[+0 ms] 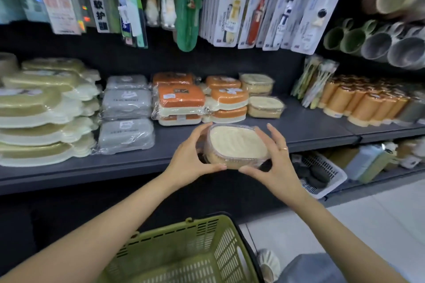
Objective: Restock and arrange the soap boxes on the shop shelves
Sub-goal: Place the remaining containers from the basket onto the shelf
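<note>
A cream, plastic-wrapped soap box (236, 145) is held between both hands just above the front edge of the dark shelf (310, 126). My left hand (190, 156) grips its left side, thumb under the near edge. My right hand (276, 161) grips its right side, fingers spread along the far rim. Behind it on the shelf stand stacks of orange soap boxes (181, 99), more orange ones (226, 99), two cream soap boxes (264, 96) and grey soap boxes (126, 119).
A green shopping basket (190, 253) sits below my arms and looks empty. Pale green trays (43, 112) are stacked at the left, orange cups (363, 103) at the right. Packaged goods hang above. A white basket (324, 172) sits on the lower shelf.
</note>
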